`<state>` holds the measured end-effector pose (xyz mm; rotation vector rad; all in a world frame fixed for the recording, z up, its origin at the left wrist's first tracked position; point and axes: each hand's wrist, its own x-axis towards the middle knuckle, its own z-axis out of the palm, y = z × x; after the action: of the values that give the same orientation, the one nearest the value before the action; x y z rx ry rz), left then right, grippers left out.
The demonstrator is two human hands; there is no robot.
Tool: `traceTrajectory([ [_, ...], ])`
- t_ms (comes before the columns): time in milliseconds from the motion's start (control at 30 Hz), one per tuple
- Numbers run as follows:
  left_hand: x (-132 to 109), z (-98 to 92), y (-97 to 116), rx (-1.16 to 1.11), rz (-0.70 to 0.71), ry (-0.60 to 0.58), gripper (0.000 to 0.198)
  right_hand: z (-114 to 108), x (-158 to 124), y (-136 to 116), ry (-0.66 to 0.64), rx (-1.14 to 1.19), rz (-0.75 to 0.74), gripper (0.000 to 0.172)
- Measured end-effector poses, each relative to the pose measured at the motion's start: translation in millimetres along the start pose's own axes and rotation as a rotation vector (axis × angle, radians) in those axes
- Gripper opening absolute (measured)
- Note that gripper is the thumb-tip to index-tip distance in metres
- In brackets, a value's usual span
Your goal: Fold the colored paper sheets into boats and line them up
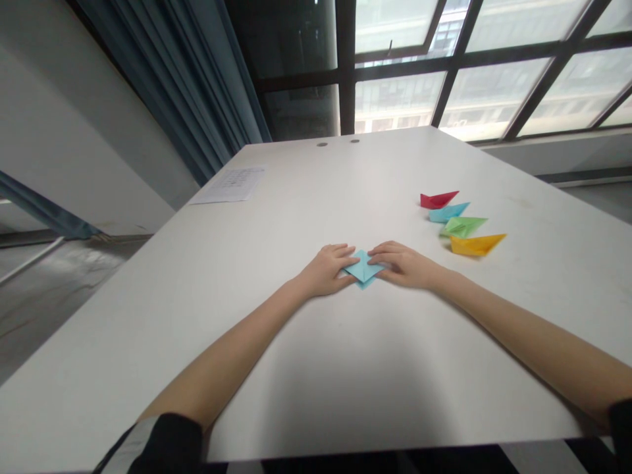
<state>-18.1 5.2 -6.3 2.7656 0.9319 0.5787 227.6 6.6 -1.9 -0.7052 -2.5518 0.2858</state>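
A small light-blue folded paper (364, 270) lies on the white table, diamond-shaped with a crease down its middle and a second layer showing at its lower tip. My left hand (330, 270) grips its left corner, fingers on top and thumb at the lower edge. On the opposite corner, my right hand (402, 264) holds it the same way, fingertips pressing on the upper right side. Both hands rest on the tabletop, and the fingers cover the paper's side corners.
Folded paper boats stand in a row to the right: red (438, 200), blue (448, 212), green (463, 227) and yellow (476, 245). A printed sheet (231, 184) lies at the table's far left edge. Behind the white table (316, 375) are a blue curtain (182, 79) and windows.
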Motion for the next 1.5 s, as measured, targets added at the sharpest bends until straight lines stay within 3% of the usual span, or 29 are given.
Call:
traceTrajectory([
  [67,0,-2.7,4,0.045,0.008,-0.030,0.047,-1,-1,0,-0.019,-0.014,-0.013,0.032],
  [233,4,-4.9,12,0.073,-0.043,-0.018,0.035,0,2,-1,0.036,-0.057,0.051,0.023],
  [367,6,-0.9,14,0.086,-0.087,-0.036,0.038,3,2,0,0.062,-0.115,0.078,0.022],
  [733,6,0.6,19,0.179,-0.238,-0.254,0.055,7,1,2,0.088,-0.121,0.082,0.020],
  [900,5,1.3,19,0.166,-0.242,-0.174,0.054,4,2,-2,0.034,-0.066,0.022,0.022],
  [1100,4,-4.7,23,0.080,-0.107,0.013,0.041,-2,0,-5,-0.012,-0.015,0.011,0.026],
  [1267,4,-7.1,23,0.004,-0.086,-0.005,0.026,-3,0,-6,-0.015,-0.027,0.012,0.025],
  [1500,3,-7.9,21,-0.070,-0.037,-0.002,0.033,-2,1,-6,-0.009,-0.099,0.002,0.023],
])
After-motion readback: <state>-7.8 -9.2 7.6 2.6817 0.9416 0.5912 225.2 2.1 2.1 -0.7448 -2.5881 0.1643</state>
